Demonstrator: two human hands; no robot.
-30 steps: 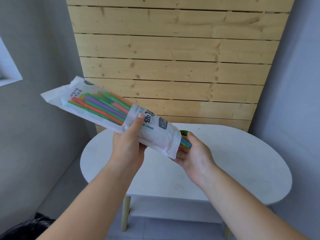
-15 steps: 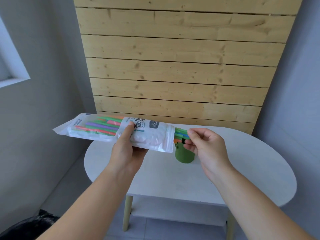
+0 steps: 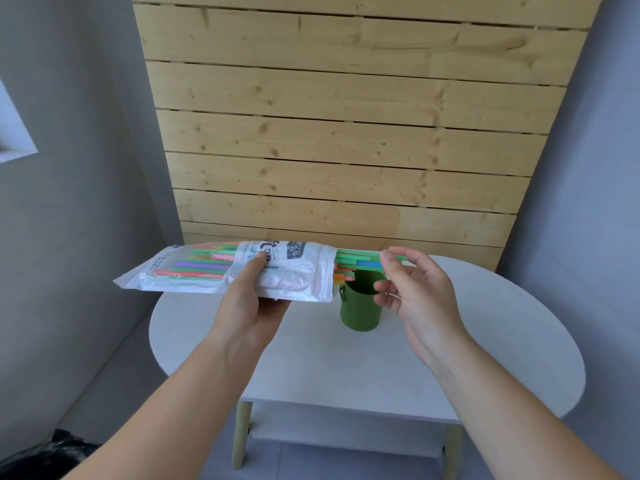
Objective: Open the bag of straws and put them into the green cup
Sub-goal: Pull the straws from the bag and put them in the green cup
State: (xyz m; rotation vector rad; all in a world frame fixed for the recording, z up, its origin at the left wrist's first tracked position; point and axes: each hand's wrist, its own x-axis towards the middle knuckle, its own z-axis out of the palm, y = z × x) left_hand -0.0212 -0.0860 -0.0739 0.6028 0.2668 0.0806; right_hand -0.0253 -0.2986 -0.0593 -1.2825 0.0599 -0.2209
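The white plastic bag (image 3: 291, 277) is lying nearly level in the air, its open end pointing right. Coloured straws (image 3: 358, 263) are sticking out of that end, above the cup. The green cup (image 3: 360, 311) is standing upright on the white table (image 3: 450, 358).

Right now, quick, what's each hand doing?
Left hand: grips the straw bag.
Right hand: pinches the straws sticking out of the bag's open end.
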